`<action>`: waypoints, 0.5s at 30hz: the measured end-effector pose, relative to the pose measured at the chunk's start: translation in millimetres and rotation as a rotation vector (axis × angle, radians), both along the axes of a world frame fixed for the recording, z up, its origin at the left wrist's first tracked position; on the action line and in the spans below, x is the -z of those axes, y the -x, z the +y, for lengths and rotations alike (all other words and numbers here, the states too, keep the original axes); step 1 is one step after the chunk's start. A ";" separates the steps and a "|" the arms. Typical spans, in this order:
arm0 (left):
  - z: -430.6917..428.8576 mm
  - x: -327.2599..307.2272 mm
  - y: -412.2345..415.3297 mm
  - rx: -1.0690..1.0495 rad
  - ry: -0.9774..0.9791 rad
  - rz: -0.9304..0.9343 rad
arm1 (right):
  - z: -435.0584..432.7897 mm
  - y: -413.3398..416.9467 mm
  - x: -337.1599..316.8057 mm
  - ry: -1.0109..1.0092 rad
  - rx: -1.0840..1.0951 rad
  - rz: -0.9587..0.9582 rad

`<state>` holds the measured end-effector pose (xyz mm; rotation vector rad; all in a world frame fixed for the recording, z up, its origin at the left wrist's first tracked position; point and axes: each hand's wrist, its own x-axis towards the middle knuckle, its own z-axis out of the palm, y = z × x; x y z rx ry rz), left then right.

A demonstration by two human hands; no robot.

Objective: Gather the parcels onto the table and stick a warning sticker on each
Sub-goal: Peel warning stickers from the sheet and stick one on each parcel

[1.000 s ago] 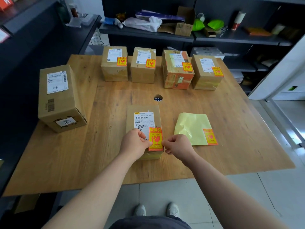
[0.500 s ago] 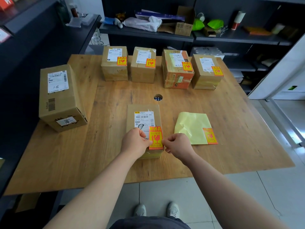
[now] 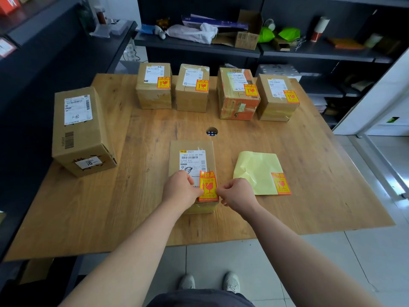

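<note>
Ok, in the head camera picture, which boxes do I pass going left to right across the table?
Big unstickered parcel → first brown parcel → second brown parcel → orange-taped parcel → last brown parcel. The near parcel overlaps, so it's skipped.

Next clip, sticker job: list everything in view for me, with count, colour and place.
table: 1, light wood, centre
back-row parcels: 4, brown cardboard, far edge, each with an orange sticker
large parcel: 1, brown, left edge, no orange sticker
near parcel: 1, brown, front centre
warning sticker: 1, orange and yellow, near parcel's top, between the hands
backing sheet: 1, pale yellow, right of near parcel
spare sticker: 1, orange, backing sheet's near right corner
shelves: dark, behind table, cluttered
shoes: 2, pale, bottom centre
left hand: 1, curled at warning sticker's left edge
right hand: 1, curled at its right edge
</note>
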<state>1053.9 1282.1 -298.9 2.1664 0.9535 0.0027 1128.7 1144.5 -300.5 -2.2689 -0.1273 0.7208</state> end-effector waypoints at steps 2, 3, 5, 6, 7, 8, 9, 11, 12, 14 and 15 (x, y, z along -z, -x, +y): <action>0.7 -0.2 -1.1 0.007 -0.007 0.002 | 0.9 -0.7 0.2 0.012 0.001 0.003; 0.9 -0.2 -1.5 0.011 -0.012 0.003 | 1.3 -1.0 0.3 0.015 0.001 0.003; 1.1 0.0 -1.6 0.019 -0.022 0.001 | 2.0 -1.2 0.3 0.014 -0.001 -0.003; 1.4 0.1 -1.3 0.024 -0.026 -0.003 | 2.3 -1.2 0.3 0.017 -0.005 -0.007; 1.7 0.3 -0.7 0.030 -0.029 -0.007 | 2.5 -1.2 0.1 0.024 -0.011 -0.013; 1.9 0.5 -0.3 0.035 -0.032 -0.013 | 2.4 -1.4 -0.3 0.033 -0.017 -0.022; 2.4 0.8 0.2 0.041 -0.034 -0.019 | 2.0 -2.0 -0.9 0.042 -0.025 -0.034; 2.7 1.3 1.4 0.067 -0.040 -0.039 | 0.5 -3.9 -2.3 0.054 -0.038 -0.059; 2.5 1.7 2.2 0.097 -0.052 -0.056 | -0.7 -4.5 -3.1 0.054 -0.045 -0.077; 1.5 3.1 5.5 0.195 -0.143 -0.078 | -2.8 -4.7 -3.8 0.048 -0.072 -0.135; 1.1 3.9 7.4 0.243 -0.204 -0.083 | -3.1 -4.3 -4.0 0.050 -0.095 -0.169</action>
